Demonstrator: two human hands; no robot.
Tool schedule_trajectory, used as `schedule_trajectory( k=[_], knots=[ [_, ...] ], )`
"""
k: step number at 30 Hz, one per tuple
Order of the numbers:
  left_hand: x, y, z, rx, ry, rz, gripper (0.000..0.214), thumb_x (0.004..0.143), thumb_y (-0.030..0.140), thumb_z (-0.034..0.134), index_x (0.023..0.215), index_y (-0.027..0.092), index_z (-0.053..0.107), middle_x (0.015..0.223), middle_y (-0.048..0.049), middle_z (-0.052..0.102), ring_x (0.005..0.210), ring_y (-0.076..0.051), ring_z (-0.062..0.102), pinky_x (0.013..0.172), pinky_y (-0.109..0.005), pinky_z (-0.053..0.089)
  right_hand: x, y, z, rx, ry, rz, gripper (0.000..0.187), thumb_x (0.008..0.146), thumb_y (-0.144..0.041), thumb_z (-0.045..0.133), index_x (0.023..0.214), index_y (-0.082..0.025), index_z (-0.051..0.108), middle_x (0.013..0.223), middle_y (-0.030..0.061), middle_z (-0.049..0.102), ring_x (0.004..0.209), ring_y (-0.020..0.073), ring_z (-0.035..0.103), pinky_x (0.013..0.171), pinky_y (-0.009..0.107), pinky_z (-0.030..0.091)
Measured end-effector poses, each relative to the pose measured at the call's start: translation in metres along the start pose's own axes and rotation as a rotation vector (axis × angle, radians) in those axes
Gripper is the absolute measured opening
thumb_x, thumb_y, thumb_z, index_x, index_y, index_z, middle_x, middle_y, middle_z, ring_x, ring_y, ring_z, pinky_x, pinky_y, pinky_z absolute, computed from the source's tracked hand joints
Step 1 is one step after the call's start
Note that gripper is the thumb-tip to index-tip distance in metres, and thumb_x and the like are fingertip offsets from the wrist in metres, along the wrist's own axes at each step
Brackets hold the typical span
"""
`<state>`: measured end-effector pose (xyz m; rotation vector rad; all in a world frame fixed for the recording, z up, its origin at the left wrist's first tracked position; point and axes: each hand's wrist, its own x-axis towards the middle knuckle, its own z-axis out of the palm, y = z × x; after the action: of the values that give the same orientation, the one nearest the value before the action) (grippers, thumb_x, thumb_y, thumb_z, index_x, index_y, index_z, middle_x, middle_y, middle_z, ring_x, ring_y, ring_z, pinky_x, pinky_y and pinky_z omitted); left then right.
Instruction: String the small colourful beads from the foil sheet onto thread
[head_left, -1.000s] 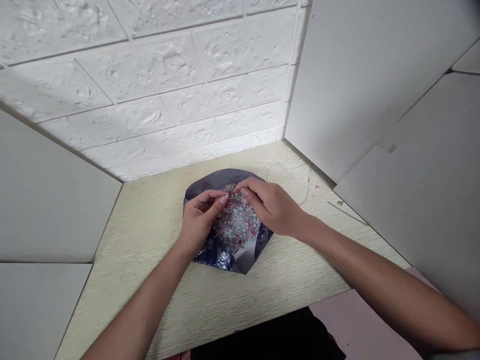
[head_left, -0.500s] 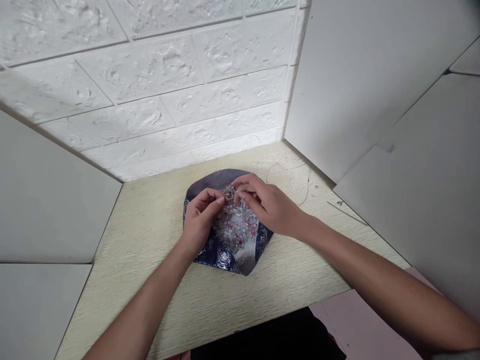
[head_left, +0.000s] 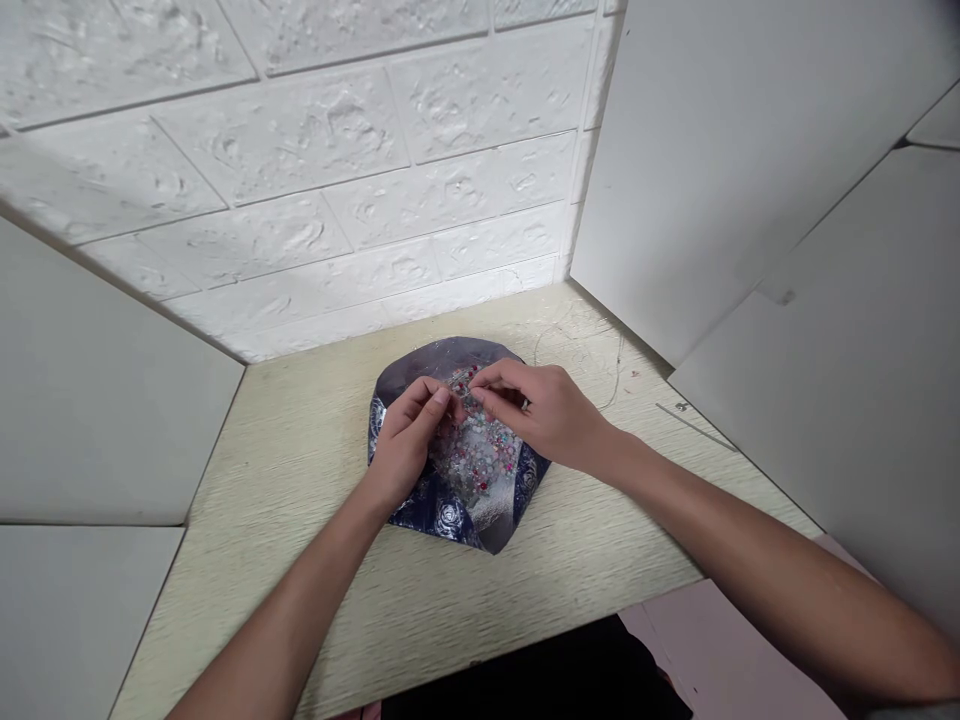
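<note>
An opened-out dark blue bag [head_left: 431, 505] with a silvery rose print and a grey inner side lies on the table, spread like a shallow bowl. Loose beads [head_left: 476, 455] in clear, pink, pale blue and red fill its middle. Over the left part of the bag, my left hand [head_left: 403, 437] is closed in a pinch of thumb and forefinger. My right hand [head_left: 555, 412] pinches close beside it, above the beads, its fingertips a small gap from the left ones. Whatever the two pinches hold is too fine to make out.
Thin thread [head_left: 619, 365] lies in loose loops on the pale wooden table [head_left: 300, 600], right of the bag. A slim grey rod [head_left: 697, 428] and a small metal piece [head_left: 681, 407] lie near the right panel [head_left: 825, 400]. A white brick-patterned wall [head_left: 337, 230] closes the back.
My right hand's fingers have drawn together into a tighter pinch, with the hand slightly to the right. My left hand stays nearly in place, fingertips shifted a little.
</note>
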<state>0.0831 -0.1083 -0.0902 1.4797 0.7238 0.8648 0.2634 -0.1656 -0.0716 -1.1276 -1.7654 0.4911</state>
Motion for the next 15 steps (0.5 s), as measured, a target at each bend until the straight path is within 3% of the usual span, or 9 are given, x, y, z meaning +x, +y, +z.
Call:
schedule_trajectory(
  k=[7,11,15],
  knots=[
    [-0.0011,0.0012,0.0027,-0.027,0.065,-0.001,0.012,0.076,0.026,0.074,0.085,0.019,0.07,0.082,-0.0004,0.068,0.075,-0.01,0.058,0.069,-0.02,0.044,-0.0011,-0.0009,0.0017,-0.114,0.104,-0.053,0.009,0.088,-0.025,0.055,0.087,-0.016,0.06,0.058,-0.0077,0.045,0.051,0.0046,0.041,0.052,0.019,0.035],
    [-0.0016,-0.0007,0.0004,0.01,0.06,0.045,0.008,0.073,0.021,0.075,0.081,0.02,0.073,0.079,-0.001,0.07,0.075,-0.012,0.061,0.07,-0.022,0.046,-0.0008,-0.002,0.0008,-0.169,0.134,-0.067,0.008,0.086,-0.022,0.056,0.084,-0.016,0.059,0.059,-0.0074,0.048,0.049,0.0037,0.036,0.051,0.019,0.032],
    [-0.0019,-0.003,0.0009,0.053,0.088,0.074,0.003,0.075,0.018,0.071,0.078,0.019,0.071,0.079,-0.001,0.069,0.075,-0.013,0.061,0.072,-0.025,0.047,-0.0012,-0.0012,0.0031,-0.234,0.071,-0.082,0.01,0.087,-0.023,0.053,0.083,-0.016,0.058,0.058,-0.0063,0.051,0.048,0.0045,0.038,0.05,0.02,0.032]
  ],
)
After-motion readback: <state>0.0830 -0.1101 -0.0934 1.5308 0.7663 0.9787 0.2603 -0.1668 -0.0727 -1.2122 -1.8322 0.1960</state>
